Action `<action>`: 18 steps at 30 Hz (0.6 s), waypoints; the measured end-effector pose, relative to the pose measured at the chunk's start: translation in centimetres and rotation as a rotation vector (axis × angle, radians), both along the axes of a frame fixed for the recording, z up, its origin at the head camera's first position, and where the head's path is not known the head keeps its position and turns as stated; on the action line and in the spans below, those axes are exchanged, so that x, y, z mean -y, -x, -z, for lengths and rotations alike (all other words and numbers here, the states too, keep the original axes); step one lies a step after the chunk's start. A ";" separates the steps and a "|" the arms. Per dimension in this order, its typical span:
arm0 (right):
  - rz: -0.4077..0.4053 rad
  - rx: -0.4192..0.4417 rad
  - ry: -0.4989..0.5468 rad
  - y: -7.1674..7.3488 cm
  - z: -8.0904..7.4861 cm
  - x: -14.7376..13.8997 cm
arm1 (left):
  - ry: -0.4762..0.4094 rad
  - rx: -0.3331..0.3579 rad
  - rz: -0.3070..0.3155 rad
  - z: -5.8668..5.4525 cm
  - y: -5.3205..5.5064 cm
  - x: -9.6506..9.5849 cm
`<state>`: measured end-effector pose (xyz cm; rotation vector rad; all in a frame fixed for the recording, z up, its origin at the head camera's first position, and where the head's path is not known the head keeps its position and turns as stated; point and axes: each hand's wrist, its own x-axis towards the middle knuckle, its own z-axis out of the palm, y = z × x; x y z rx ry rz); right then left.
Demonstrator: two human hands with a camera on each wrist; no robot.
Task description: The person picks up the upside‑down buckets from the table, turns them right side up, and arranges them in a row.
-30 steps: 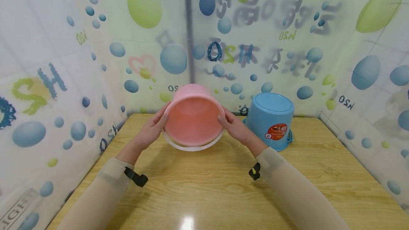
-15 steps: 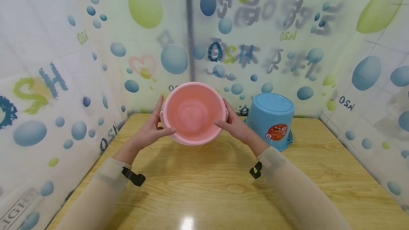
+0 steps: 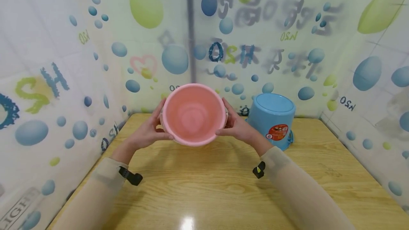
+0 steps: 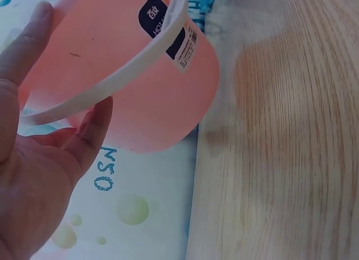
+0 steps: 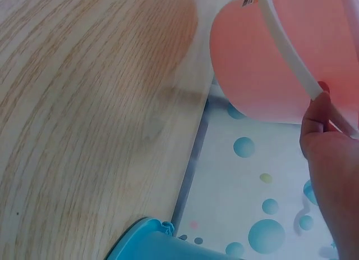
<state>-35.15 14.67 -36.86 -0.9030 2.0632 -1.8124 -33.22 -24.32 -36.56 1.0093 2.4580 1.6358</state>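
Note:
A pink bucket (image 3: pixel 194 114) is tilted with its open mouth toward me, raised over the far part of the table. On its left side my left hand (image 3: pixel 147 133) grips it, the thumb at the lower rim and the fingers behind the wall. My right hand (image 3: pixel 239 127) holds the opposite side the same way, thumb along the rim. The white handle (image 4: pixel 120 77) crosses the bucket's outside in the left wrist view, close by the left fingers. Dark label stickers (image 4: pixel 152 16) show on the outer wall. In the right wrist view, the right fingers (image 5: pixel 318 105) overlap the handle.
Upside down on the table stands a blue bucket (image 3: pixel 266 116), just right of my right hand, with a red sticker (image 3: pixel 278 131) on its side. The wooden table (image 3: pixel 198 187) ends at patterned curtains (image 3: pixel 143 63) behind and at both sides.
The pink bucket has tipped so its mouth faces me; earlier the mouth pointed lower and its underside showed at the back. Both thumbs have shifted down the rim. The blue bucket stayed put.

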 end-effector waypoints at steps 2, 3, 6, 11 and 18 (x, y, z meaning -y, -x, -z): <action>0.000 0.007 -0.004 0.0 0.0 -0.1 | 0.027 -0.013 -0.030 -0.1 0.0 0.1; -0.001 0.009 -0.006 0.0 0.1 -0.1 | 0.038 -0.017 -0.042 -0.1 0.0 0.1; 0.004 0.008 -0.013 0.0 0.1 -0.3 | 0.048 -0.018 -0.067 -0.1 0.0 0.1; 0.026 -0.046 -0.029 0.0 -0.1 -0.3 | 0.045 -0.015 -0.105 -0.1 0.2 0.1; 0.092 -0.123 -0.052 0.4 0.1 0.0 | -0.005 0.026 -0.098 0.0 0.6 0.1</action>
